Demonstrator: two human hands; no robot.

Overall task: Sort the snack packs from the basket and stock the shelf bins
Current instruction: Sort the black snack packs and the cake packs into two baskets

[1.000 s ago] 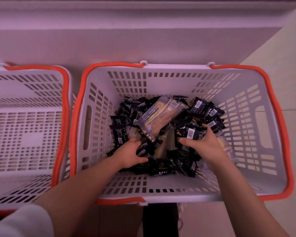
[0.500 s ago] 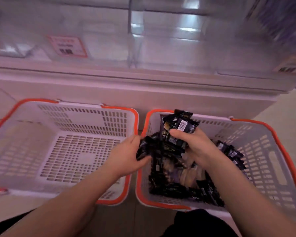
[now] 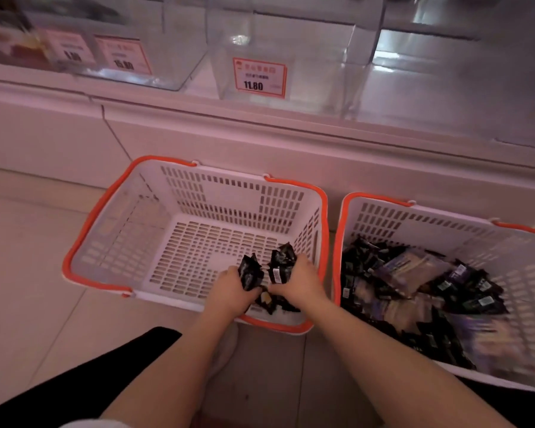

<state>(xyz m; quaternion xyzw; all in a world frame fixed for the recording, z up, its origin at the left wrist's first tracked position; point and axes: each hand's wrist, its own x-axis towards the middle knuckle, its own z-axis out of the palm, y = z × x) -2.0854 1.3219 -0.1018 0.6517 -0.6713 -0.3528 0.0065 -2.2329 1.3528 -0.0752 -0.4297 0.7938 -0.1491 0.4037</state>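
While the mixed stock lies heaped in the right basket (image 3: pixel 504 239), left hand (image 3: pixel 232 287) and right hand (image 3: pixel 300 281) each clutch black snack packs (image 3: pixel 250 273) low inside the left basket (image 3: pixel 112 211), apparently separating one kind before stocking the clear shelf bins (image 3: pixel 291 57).

One head-worn view, looking forward and steeply down.

The wide-angle camera sits above the person's forearms, close over two orange-rimmed baskets (image 3: pixel 195 230) on the floor (image 3: pixel 28 242); it faces the shelf base, with clear shelf bins (image 3: pixel 291 57) and a price tag (image 3: pixel 259 77) bowed along the top edge. No second view shares the scene.
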